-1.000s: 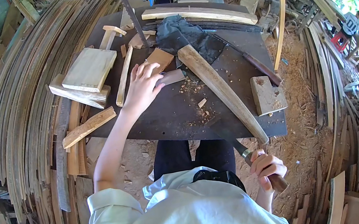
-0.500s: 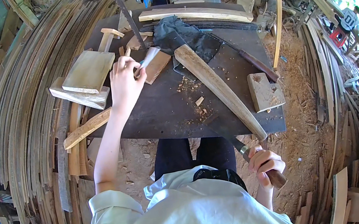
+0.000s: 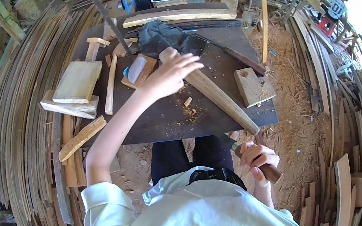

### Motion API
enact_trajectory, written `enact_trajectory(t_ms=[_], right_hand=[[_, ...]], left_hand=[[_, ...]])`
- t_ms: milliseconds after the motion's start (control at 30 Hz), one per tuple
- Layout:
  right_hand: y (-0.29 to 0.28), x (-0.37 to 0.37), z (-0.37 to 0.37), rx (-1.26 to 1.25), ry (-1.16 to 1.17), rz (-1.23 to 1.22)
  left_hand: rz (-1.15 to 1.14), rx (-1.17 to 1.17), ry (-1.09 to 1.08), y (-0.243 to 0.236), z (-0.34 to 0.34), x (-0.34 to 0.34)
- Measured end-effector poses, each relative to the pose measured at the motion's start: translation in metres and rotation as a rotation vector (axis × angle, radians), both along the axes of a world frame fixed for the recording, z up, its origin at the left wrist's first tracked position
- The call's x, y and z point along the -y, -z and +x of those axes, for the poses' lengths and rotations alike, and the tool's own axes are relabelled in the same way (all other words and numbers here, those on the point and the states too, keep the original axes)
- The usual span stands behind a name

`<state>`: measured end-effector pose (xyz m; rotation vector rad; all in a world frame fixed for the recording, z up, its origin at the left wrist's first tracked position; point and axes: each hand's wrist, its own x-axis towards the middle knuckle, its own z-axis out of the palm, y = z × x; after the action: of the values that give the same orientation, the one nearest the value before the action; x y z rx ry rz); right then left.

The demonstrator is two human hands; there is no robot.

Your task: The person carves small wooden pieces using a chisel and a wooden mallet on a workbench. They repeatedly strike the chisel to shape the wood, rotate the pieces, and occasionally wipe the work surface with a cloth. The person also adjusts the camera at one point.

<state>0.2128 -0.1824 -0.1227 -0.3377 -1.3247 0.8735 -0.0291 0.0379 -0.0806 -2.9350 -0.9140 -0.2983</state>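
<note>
Head view: long wooden bar (image 3: 218,96) on counter (image 3: 153,122), running diagonally under left hand (image 3: 177,72) toward right hand (image 3: 260,159). Left: palm down, fingers extended, grip unclear. Right: closed round wooden-handled knife (image 3: 235,147), blade forward-left.

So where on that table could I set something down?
Probably the near-left tabletop, between pale stick and wood chips, though the left forearm crosses above. Narrower room shows between long wooden bar and pale block. Crowded: the back, with dark cloth and plank; the left, with stacked boards.
</note>
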Motion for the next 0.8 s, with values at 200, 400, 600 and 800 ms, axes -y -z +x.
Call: enact_trajectory(t_ms=[200, 400, 600, 800], right_hand=[[-0.022, -0.003, 0.010, 0.258, 0.197, 0.002], [-0.069, -0.038, -0.005, 0.451, 0.254, 0.014], [-0.094, -0.093, 0.024, 0.827, 0.237, 0.104], [-0.030, -0.143, 0.093, 1.179, 0.770, -0.323]], left_hand=[[-0.549, 0.387, 0.417, -0.026, 0.053, 0.066], [-0.673, 0.497, 0.322, -0.011, 0.058, 0.130], [-0.715, 1.031, 0.059, 0.008, 0.033, 0.127], [-0.562, 1.714, -0.095, 0.017, -0.030, 0.101]])
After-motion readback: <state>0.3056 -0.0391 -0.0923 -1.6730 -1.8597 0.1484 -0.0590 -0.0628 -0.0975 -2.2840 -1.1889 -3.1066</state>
